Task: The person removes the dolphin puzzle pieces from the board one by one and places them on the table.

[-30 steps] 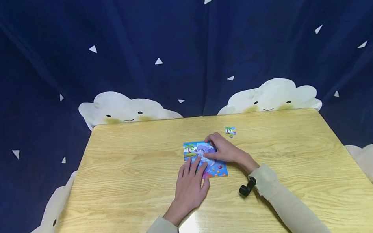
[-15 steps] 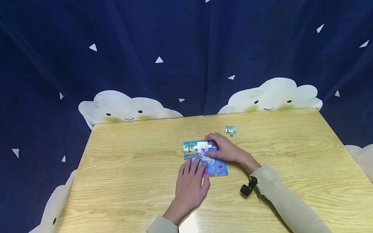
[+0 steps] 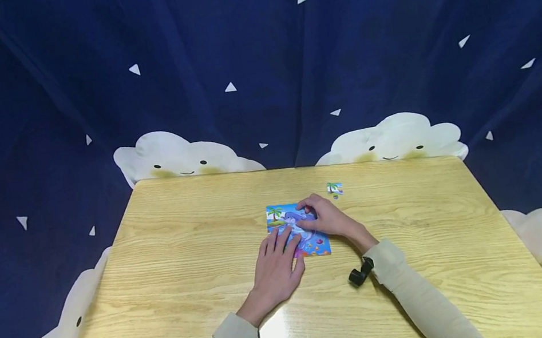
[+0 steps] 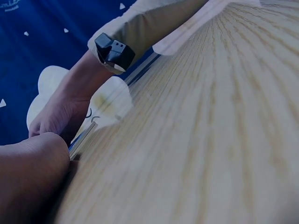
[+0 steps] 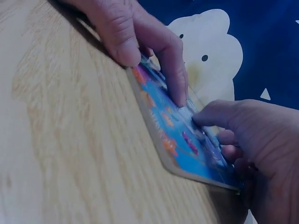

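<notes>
A small jigsaw puzzle (image 3: 317, 250) with a bright sea scene, a palm tree and a purple dolphin-like creature lies flat on the table. My left hand (image 3: 274, 275) rests across its lower left with spread, nearly straight fingertips on the picture. Over the upper right, my right hand (image 3: 331, 221) has bent fingers at the far edge and its thumb on the picture, pinching a puzzle piece (image 3: 290, 215) by its right side. In the right wrist view, the puzzle's thick edge (image 5: 161, 161) shows, with the right thumb (image 5: 212, 114) close to a left fingertip.
Behind the right hand lies a small loose piece (image 3: 334, 188) with a palm tree, and a tiny round bit in front of it. The wooden table (image 3: 183, 250) backs onto a dark blue curtain (image 3: 254, 50) with white clouds. Black cameras sit on both wrists.
Half a second ago the puzzle piece at the top middle shone white with glare; now its purple picture shows. Both hands have stayed almost in place, the right fingers shifting slightly.
</notes>
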Tool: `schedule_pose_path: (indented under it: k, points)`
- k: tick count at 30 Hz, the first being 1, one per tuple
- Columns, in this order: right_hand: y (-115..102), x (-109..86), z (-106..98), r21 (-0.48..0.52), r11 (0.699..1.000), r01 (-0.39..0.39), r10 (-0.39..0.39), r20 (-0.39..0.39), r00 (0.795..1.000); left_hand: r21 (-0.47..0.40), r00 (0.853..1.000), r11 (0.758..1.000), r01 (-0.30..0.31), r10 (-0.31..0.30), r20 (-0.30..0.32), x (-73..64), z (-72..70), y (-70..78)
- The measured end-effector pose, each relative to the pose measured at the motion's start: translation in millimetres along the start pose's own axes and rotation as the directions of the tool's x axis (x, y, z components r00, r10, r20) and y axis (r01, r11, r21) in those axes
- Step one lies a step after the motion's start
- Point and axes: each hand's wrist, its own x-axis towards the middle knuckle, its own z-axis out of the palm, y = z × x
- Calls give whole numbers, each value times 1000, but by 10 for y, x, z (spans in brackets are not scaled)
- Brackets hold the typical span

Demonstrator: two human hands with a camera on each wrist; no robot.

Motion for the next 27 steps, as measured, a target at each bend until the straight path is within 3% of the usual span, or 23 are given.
schedule_pose_path:
  k: [10, 14, 27]
  points:
    - [-22, -29, 27, -21, 999, -28, 27, -24, 999, 11, 1000, 1000, 2, -2, 11, -1, -4, -1]
    - [-13, -29, 39, -39, 999, -20, 19, -36, 999, 15, 1000, 1000, 7, -7, 31, 3, -6, -3]
    - [23, -27, 38, -82, 996, 38, -44, -70, 997, 6, 1000, 1000, 4, -4, 14, 6, -10, 8]
